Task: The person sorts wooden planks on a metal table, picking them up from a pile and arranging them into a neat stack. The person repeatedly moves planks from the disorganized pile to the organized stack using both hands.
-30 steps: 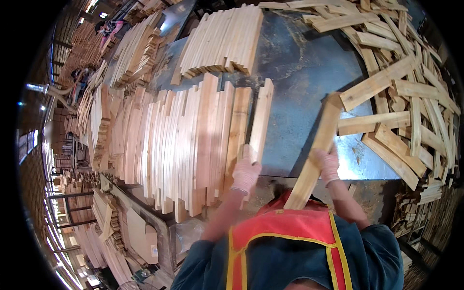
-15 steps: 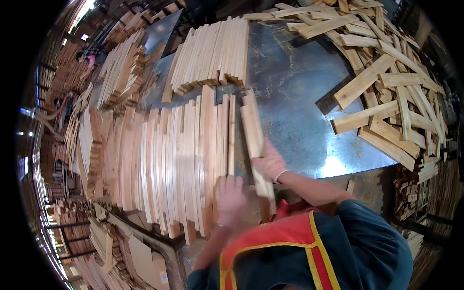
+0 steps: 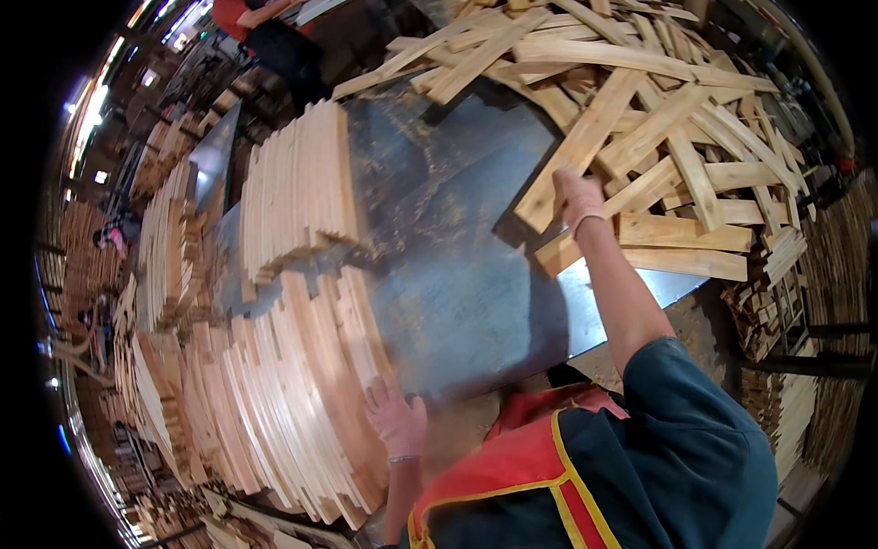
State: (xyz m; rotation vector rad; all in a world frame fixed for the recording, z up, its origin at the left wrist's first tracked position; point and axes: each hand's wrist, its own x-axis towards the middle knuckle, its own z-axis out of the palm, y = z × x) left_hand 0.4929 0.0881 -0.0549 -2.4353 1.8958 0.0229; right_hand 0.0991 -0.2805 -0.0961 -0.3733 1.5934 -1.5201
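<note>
My left hand [image 3: 398, 425], in a pale pink glove, lies open with its fingers apart against the right end of a tight row of wooden boards [image 3: 293, 389]. Another gloved hand, my right hand [image 3: 582, 199], is closed at the near end of a loose wooden board [image 3: 590, 137] on the edge of a jumbled heap [image 3: 640, 119]. Its fingers curl at the board's edge; their undersides are hidden. That board slants across others and casts a dark shadow on the metal tabletop [image 3: 457, 265].
A second row of boards [image 3: 297, 188] stands behind the near one, with more stacks [image 3: 169, 242] farther left. Another person [image 3: 274, 46] stands beyond the table at the top. Stacked wood [image 3: 777, 302] lies past the table's right side.
My right hand has let go of the board it held beside the near row and moved right to the heap. My left hand stays at the row's end. The view has swung right.
</note>
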